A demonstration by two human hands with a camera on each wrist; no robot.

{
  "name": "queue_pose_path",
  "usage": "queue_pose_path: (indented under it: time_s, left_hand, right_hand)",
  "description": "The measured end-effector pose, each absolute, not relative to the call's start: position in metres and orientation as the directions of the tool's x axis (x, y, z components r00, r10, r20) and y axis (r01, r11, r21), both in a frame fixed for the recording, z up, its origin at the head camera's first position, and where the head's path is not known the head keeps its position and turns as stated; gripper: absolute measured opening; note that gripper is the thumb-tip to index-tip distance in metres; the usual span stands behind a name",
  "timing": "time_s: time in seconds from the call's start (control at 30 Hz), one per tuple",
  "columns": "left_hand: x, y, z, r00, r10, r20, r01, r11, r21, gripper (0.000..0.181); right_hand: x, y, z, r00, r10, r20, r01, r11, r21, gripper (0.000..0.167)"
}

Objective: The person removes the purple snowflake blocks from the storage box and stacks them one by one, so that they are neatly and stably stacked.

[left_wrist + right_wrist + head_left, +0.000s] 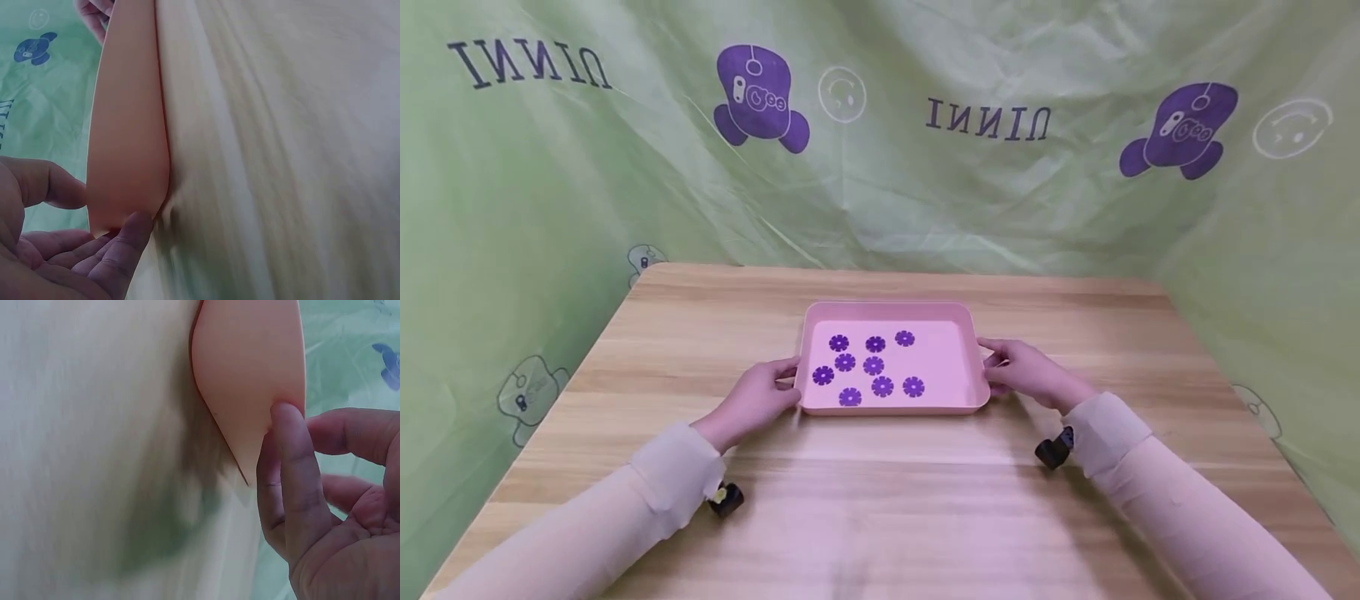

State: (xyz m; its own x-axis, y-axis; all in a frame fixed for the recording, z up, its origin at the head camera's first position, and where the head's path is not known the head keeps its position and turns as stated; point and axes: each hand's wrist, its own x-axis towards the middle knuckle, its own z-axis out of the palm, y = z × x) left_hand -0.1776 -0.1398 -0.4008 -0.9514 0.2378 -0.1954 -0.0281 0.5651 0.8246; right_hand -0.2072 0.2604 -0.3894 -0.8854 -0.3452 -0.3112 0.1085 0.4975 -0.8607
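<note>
A pink rectangular tray (pixel 893 410) holds several purple notched discs (pixel 873 366), lying flat, mostly in its left and middle part. At the tray's left end my left hand (pixel 760 393) grips the wall; in the left wrist view the hand (pixel 69 244) has thumb and fingers around the end of the tray (pixel 128 125). My right hand (pixel 1033 373) grips the opposite end, and in the right wrist view the hand (pixel 337 506) pinches the wall of the tray (pixel 250 356). Whether the tray's underside touches the table cannot be told.
The wooden table (pixel 880 517) extends around the tray on all sides. Behind and beside it hangs a green curtain (pixel 880 200) with purple and white prints. A small black camera sits at each wrist, below the light sleeves (pixel 587 525).
</note>
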Motion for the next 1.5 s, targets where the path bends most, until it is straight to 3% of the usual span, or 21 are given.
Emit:
queue_pose_path:
  time_s: [0.17, 0.33, 0.47, 0.6, 0.7, 0.87, 1.07, 1.5]
  left_hand:
    - [-0.168, -0.152, -0.4, -0.948, 0.259, -0.187, 0.012, 0.614, 0.789, 0.062]
    - [-0.173, -0.158, -0.396, -0.936, 0.33, -0.124, 0.132, 0.653, 0.746, 0.064]
    - [-0.181, -0.158, -0.395, -0.937, 0.346, -0.055, 0.239, 0.746, 0.621, 0.092]
    - [-0.188, -0.162, -0.397, -0.92, 0.379, -0.102, 0.308, 0.857, 0.413, 0.128]
    - [-0.19, -0.169, -0.397, -0.904, 0.398, -0.156, 0.334, 0.885, 0.323, 0.137]
    - [-0.192, -0.175, -0.398, -0.891, 0.419, -0.176, 0.365, 0.89, 0.274, 0.148]
    - [-0.193, -0.181, -0.396, -0.876, 0.445, -0.184, 0.409, 0.89, 0.202, 0.148]
    - [-0.196, -0.187, -0.393, -0.839, 0.503, -0.21, 0.462, 0.861, 0.214, 0.146]
  right_hand:
    - [-0.202, 0.252, -0.394, -0.871, -0.362, -0.332, 0.144, 0.458, -0.877, 0.077]
    - [-0.199, 0.243, -0.394, -0.869, -0.384, -0.312, 0.12, 0.448, -0.886, 0.079]
    - [-0.197, 0.236, -0.396, -0.866, -0.403, -0.295, 0.093, 0.45, -0.888, 0.079]
    - [-0.193, 0.23, -0.398, -0.869, -0.395, -0.297, 0.105, 0.439, -0.892, 0.079]
    - [-0.192, 0.228, -0.398, -0.876, -0.373, -0.305, 0.12, 0.443, -0.889, 0.079]
    - [-0.19, 0.227, -0.396, -0.883, -0.354, -0.307, 0.123, 0.456, -0.881, 0.077]
    - [-0.189, 0.227, -0.397, -0.88, -0.361, -0.31, 0.126, 0.452, -0.883, 0.077]
    - [-0.187, 0.224, -0.397, -0.882, -0.36, -0.304, 0.121, 0.452, -0.884, 0.078]
